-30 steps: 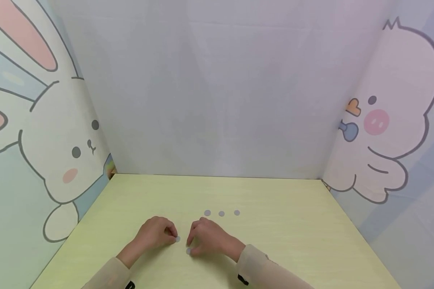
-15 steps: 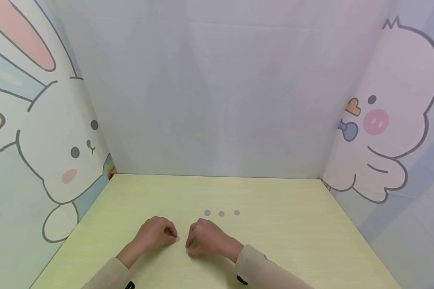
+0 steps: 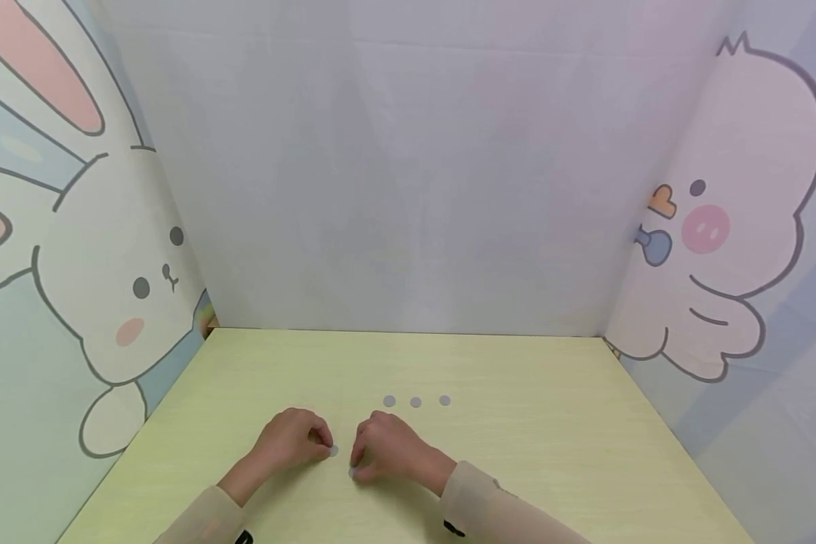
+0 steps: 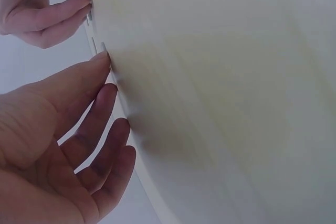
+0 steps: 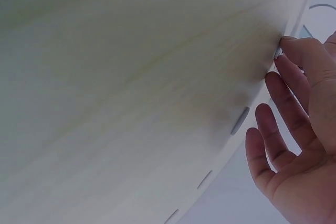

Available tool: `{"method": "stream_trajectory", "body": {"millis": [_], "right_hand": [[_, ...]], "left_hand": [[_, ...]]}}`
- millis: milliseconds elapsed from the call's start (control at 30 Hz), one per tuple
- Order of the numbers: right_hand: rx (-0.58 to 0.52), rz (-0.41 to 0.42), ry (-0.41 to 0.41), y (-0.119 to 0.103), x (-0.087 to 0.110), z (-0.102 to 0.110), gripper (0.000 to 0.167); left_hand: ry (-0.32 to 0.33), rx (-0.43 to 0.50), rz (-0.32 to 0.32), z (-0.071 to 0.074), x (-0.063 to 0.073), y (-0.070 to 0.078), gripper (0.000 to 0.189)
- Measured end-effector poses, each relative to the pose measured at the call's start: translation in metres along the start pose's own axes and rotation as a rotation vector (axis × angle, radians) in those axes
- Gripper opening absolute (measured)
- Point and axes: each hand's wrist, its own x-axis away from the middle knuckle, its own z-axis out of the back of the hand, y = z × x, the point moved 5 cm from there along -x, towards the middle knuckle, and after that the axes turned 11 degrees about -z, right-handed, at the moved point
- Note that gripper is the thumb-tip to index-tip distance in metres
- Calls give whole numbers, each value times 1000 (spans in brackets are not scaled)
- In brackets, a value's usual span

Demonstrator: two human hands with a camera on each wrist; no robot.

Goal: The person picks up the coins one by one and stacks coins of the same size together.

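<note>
A small silver-grey coin (image 3: 335,451) lies flat on the table, pinched at its edge by the thumb and index finger of my left hand (image 3: 291,439). To the right and slightly nearer, my right hand (image 3: 392,451) pinches another coin (image 3: 352,473), mostly covered by the fingertips. The left wrist view shows the left thumb against the thin edge of its coin (image 4: 104,47), the other fingers loosely bent. In the right wrist view, thumb and index meet around the right coin (image 5: 277,52). Markings on the coins are too small to tell.
Three more coins, a left one (image 3: 390,401), a middle one (image 3: 415,403) and a right one (image 3: 445,400), lie in a row beyond the right hand. The pale yellow table (image 3: 551,438) ends at a whitish cloth (image 3: 408,189); printed cartoon cloths flank both sides.
The right hand's index finger and thumb have drawn closer together on their coin, and that hand has shifted very slightly left. My left hand and the three-coin row look unmoved.
</note>
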Motion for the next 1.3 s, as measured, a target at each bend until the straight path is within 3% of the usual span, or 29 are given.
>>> {"method": "stream_trajectory", "body": {"millis": [1300], "right_hand": [[-39,-52,5,7,-11,2,9]], "left_hand": [[-3,-18,10,-3,1,-4,17]]}}
